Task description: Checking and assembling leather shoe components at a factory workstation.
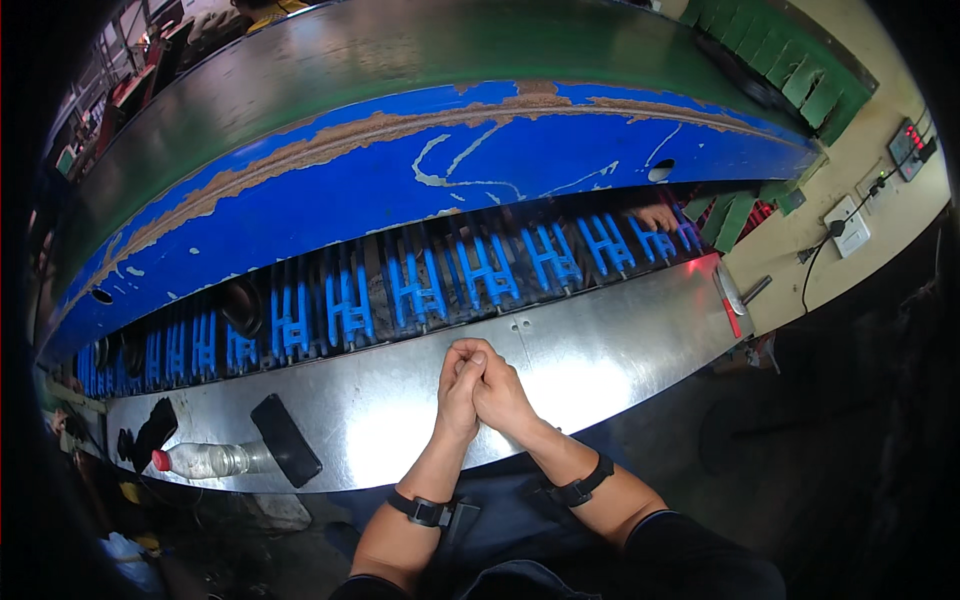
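My left hand and my right hand are clasped together, fingers interlaced, resting on the shiny metal shelf in front of me. Neither hand holds anything. Both wrists wear black straps. Just beyond the hands, a row of blue plastic holders runs along a conveyor under a blue, rust-edged machine cover. Another person's hand reaches into the holders at the far right.
On the shelf to my left lie a black phone, a clear plastic bottle with a red cap and a black object. Green parts are stacked at the upper right. A wall socket with a cable is at right.
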The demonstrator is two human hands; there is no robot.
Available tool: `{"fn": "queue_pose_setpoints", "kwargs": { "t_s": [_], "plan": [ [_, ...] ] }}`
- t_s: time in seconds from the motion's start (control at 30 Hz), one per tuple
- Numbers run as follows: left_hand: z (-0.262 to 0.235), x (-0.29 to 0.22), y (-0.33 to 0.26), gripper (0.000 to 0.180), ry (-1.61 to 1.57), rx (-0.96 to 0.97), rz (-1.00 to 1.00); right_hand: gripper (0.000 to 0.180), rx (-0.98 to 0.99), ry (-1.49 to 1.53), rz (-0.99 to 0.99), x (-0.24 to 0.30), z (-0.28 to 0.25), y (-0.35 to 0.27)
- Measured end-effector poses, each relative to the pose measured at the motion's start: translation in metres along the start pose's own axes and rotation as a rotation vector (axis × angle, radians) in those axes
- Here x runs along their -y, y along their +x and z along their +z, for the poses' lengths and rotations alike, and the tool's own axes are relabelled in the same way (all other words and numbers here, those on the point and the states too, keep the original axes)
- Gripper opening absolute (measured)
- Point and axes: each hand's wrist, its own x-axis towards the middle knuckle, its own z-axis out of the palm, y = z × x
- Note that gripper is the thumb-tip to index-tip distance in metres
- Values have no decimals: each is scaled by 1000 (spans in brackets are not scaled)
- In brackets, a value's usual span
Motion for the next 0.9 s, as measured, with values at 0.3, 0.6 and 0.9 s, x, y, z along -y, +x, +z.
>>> {"fn": "queue_pose_setpoints", "kwargs": {
  "t_s": [0.3,0.6,0.9],
  "plan": [
    [-11,18,9,14,2,-9,152,31,4,20,-24,1,1,0],
    [-5,15,7,15,38,-9,142,30,11,18,16,2,-3,0],
    [7,11,2,15,-10,-89,110,31,-20,56,-10,-4,-3,-1]
  ]
}}
